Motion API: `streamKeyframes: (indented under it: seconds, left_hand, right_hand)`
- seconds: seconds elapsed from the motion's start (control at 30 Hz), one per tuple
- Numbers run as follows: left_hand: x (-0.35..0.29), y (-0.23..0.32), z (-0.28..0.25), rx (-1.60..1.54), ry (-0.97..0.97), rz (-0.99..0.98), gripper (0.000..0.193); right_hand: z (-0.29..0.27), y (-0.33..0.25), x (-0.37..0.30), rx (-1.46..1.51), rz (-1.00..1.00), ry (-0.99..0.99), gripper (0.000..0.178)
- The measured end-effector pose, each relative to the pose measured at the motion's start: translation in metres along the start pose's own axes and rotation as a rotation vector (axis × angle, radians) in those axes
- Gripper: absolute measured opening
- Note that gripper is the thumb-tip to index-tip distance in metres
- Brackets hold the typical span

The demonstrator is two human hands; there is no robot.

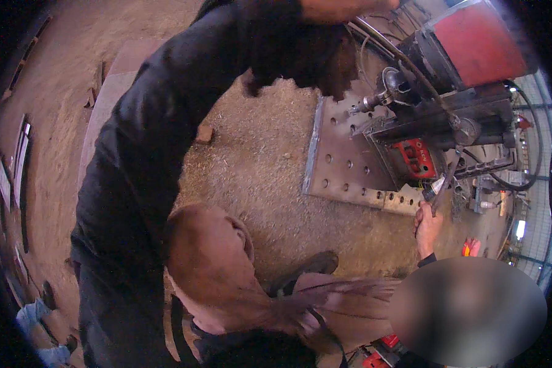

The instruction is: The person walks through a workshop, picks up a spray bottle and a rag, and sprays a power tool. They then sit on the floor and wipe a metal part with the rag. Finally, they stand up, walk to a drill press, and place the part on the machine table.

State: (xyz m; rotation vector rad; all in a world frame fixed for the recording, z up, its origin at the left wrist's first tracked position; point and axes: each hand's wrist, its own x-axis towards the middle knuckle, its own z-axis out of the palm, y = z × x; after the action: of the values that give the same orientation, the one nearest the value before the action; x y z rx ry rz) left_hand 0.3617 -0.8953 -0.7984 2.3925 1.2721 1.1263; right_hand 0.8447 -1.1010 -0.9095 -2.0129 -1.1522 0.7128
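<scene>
The right hand (428, 226) is down beside a big machine (478, 49). Its fingers curl round the low end of a dark bar (450, 175) and press in on it. The bar goes up from the hand and leans to the right, along the near side of the machine. Right next to the bar is a small white and black piece (434, 187). I cannot tell if it is joined to the bar.

The left arm, in a black sleeve (126, 165), makes a big bend up and over. The left hand (356, 7) is cut off by the top edge, so I cannot tell if its fingers are spread or squeezed together, or what they hold.

The machine has a red box (478, 49) for its top part. The box is closed, so what is in it cannot be seen. Lower down there is a red panel (414, 158). The machine sits on a flat metal plate (331, 141) with rows of round holes. A black hose (536, 138) loops round on the far right.

A white thing shaped like a bottle (487, 204) lies past the bar, too small to see inside. Some red things (377, 357) show at the bottom edge, partly hidden. A little brown block (204, 134) is on the dirt ground (257, 159).
</scene>
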Motion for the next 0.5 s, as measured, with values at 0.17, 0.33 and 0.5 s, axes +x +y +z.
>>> streamKeyframes:
  seconds: [0.17,0.33,0.5]
  left_hand:
    - [-0.033,0.021,-0.012,0.058,-0.177,-0.082,0.033]
    - [-0.106,0.062,0.002,-0.22,-0.109,0.136,0.024]
    - [-0.148,0.08,0.02,-0.297,0.181,0.196,0.023]
  right_hand:
    - [-0.015,0.03,0.032,-0.169,-0.168,0.071,0.029]
    - [-0.081,0.076,0.099,-0.255,-0.154,0.125,0.022]
    - [-0.104,0.07,0.131,-0.223,-0.157,0.04,0.029]
